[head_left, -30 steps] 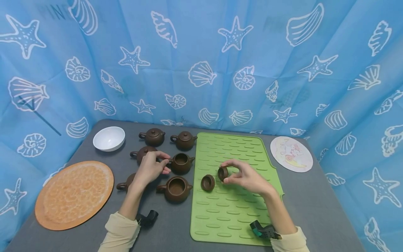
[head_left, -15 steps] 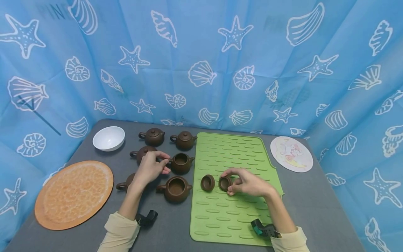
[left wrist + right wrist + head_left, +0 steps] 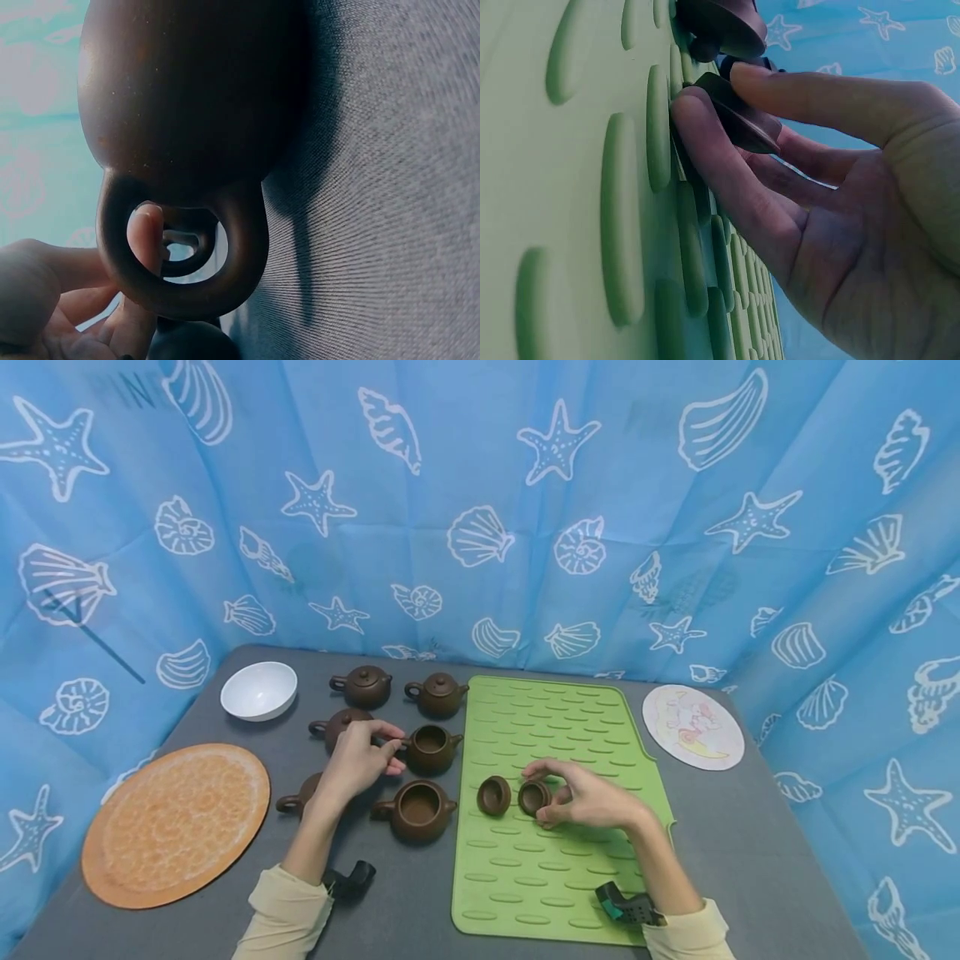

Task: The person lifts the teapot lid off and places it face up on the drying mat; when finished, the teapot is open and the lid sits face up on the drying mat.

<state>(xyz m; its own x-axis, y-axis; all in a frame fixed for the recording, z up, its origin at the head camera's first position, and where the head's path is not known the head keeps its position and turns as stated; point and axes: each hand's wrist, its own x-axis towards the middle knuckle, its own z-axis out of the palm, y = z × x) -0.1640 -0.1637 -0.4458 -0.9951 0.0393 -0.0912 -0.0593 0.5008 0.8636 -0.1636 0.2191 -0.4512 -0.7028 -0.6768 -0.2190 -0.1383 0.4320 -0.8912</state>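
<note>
My left hand (image 3: 365, 762) pinches the handle of a brown lidless teapot (image 3: 431, 750) standing left of the green mat. In the left wrist view, a nearer teapot (image 3: 187, 90) fills the top, and a fingertip (image 3: 146, 232) shows through its handle loop. Thumb and fingers of my right hand (image 3: 587, 795) hold a small brown teapot lid (image 3: 533, 797), hollow side up, low over the mat. Just left of it, a second upturned lid (image 3: 494, 796) lies on the mat. Another lidless teapot (image 3: 419, 811) stands closer to me.
Two lidded teapots (image 3: 364, 686) (image 3: 438, 695) stand at the back. Two more are partly behind my left hand. The green mat (image 3: 547, 893) lies between a round orange mat (image 3: 176, 827) with a white bowl (image 3: 258, 692) behind it, and a round printed mat (image 3: 693, 727).
My right hand has lowered the lid from a tilted position onto the mat, hollow side up, then shifted slightly left beside the other lid. The left hand has stayed on the teapot handle.
</note>
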